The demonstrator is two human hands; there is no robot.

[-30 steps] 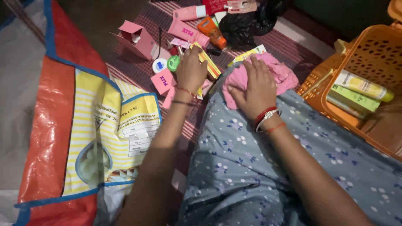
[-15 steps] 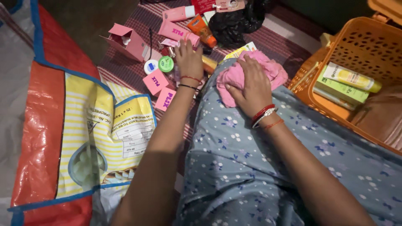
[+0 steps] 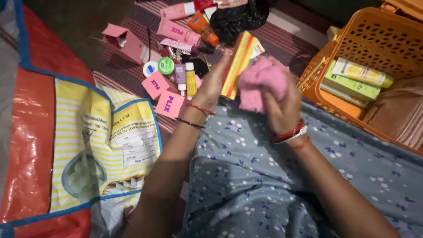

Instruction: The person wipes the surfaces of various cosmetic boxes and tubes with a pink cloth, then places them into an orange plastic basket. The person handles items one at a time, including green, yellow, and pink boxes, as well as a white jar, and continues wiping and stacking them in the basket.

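Box in one hand, pink cloth in the other, both held up over the lap.

On the far left, small items lie loose on the striped mat (image 3: 132,75): two pink square sachets (image 3: 169,104), a green-lidded jar (image 3: 166,65) and little tubes (image 3: 190,79). They sit just below the raised left hand (image 3: 210,86), so a slip of the yellow-and-orange box (image 3: 238,64) could, I judge, drop it among them and scatter them. That hand's fingers are curled narrowly around the box's lower edge, holding it upright and tilted. To the right, the right hand (image 3: 282,108) is closed in a bunch on the pink cloth (image 3: 262,81), which touches the box; a hard rub could push the box out of the light grip. Far right stands the orange basket (image 3: 352,39) with boxes and a tube inside.
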